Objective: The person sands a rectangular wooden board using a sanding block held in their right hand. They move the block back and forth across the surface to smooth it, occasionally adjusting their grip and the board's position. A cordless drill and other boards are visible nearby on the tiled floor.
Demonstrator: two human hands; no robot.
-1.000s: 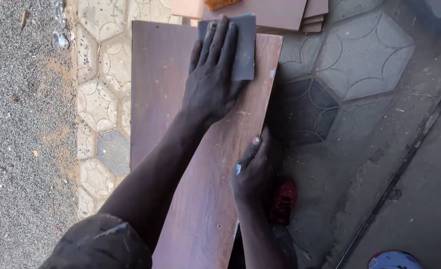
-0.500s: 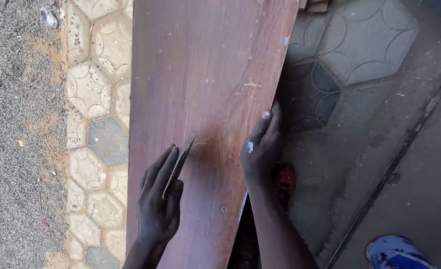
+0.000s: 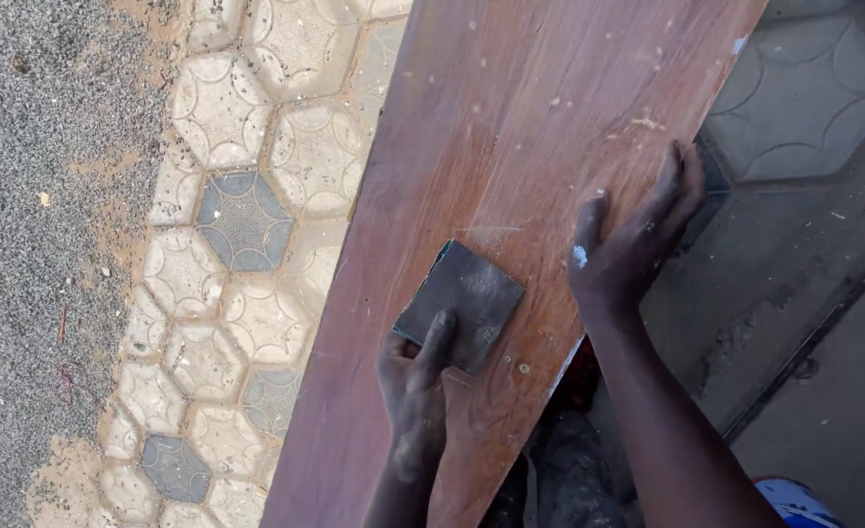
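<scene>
One reddish-brown wooden board [image 3: 511,147] is lying slanted across the view, its left long edge running over the hexagonal paving tiles [image 3: 247,225] and its right long edge overhanging darker patterned ground [image 3: 814,88]. Bare board is stretching wide above both hands, leaving open room toward the top. The left hand [image 3: 415,391] is pinching one dark square sheet of sandpaper [image 3: 460,305] by its lower corner, thumb pressing on top, the sheet lying flat on the board near the middle. The right hand [image 3: 633,249] is clamping the board's right edge, thumb resting on the face, fingers wrapping over the side. A strip of grey gravel [image 3: 42,196] is bordering the tiles.
</scene>
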